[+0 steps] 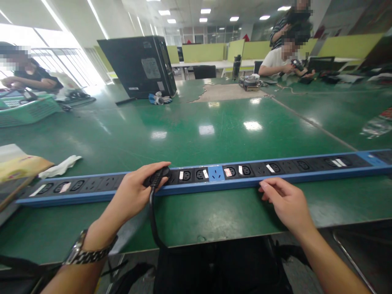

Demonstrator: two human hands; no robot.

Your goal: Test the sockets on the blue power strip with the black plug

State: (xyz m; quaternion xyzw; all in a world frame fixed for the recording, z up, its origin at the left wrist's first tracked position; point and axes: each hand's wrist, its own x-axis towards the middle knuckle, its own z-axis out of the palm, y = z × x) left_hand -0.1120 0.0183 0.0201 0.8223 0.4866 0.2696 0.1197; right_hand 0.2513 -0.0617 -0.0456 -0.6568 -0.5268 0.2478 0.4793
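A long blue power strip [180,188] with black sockets lies across the green table in front of me. Several sockets carry small white or reddish stickers, and one blue socket block [217,173] sits near its middle. My left hand [133,190], with a watch on its wrist, is closed around a black power plug [157,178] at the strip's face; whether the plug is seated in a socket cannot be told. From the plug a thick black cord [152,218] hangs over the table's front edge. My right hand [286,200] is at the strip's front edge, fingers curled together, with nothing visible in them.
A black computer case [137,67] stands at the back left, with gloves [159,98] beside it. At far left is a green basket [30,110] near a seated person. Two people are at the back right, near loose parts [249,83]. White cloth [61,166] lies behind the strip's left end.
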